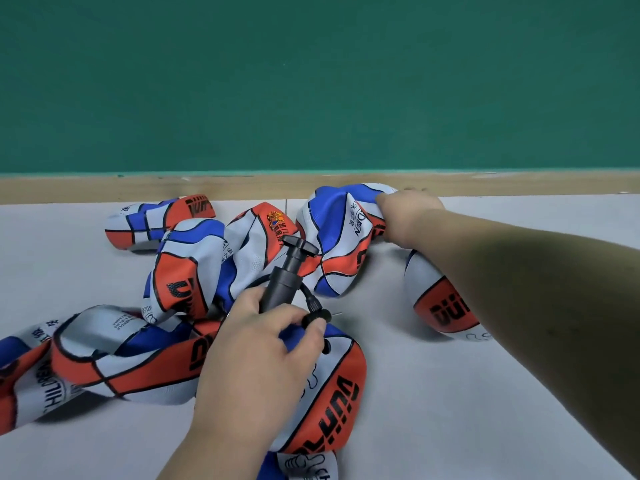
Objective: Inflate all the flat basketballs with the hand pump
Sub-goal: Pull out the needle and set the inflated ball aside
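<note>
Several flat red, white and blue basketballs lie in a heap on the white floor. My left hand (266,327) grips the barrel of a black hand pump (285,275), its T-handle pointing up and away, its hose and needle curling to the right. Beneath that hand sits a rounder ball (332,393). My right hand (408,216) reaches far out and grips the edge of a crumpled flat basketball (332,244) by the wall. Another rounder ball (440,299) sits partly hidden under my right forearm.
A green wall with a wooden skirting board (242,185) runs across the back. More flat balls lie at far left (152,220) and near left (34,368). White floor (433,410) spreads to the right and front.
</note>
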